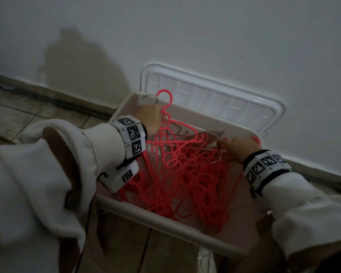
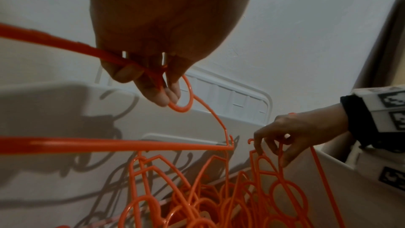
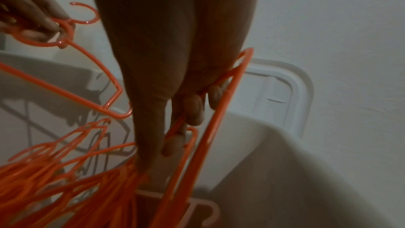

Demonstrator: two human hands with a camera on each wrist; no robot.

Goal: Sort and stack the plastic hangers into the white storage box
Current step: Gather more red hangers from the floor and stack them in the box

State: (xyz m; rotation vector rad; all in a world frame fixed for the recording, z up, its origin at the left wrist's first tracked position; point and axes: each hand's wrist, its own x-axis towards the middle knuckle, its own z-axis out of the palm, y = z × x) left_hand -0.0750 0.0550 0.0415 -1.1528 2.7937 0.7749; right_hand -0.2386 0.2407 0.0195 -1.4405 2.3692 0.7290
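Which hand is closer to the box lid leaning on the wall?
Left. The left hand sits just below the lid's near corner; the right hand is lower, over the box.

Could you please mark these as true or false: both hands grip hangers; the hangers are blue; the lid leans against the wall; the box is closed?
1. Both hands grip hangers. True: the left hand holds one hanger near its hook, and the right hand grips hangers in the pile.
2. The hangers are blue. False: they are orange-red.
3. The lid leans against the wall. True.
4. The white storage box is closed. False: it is open.
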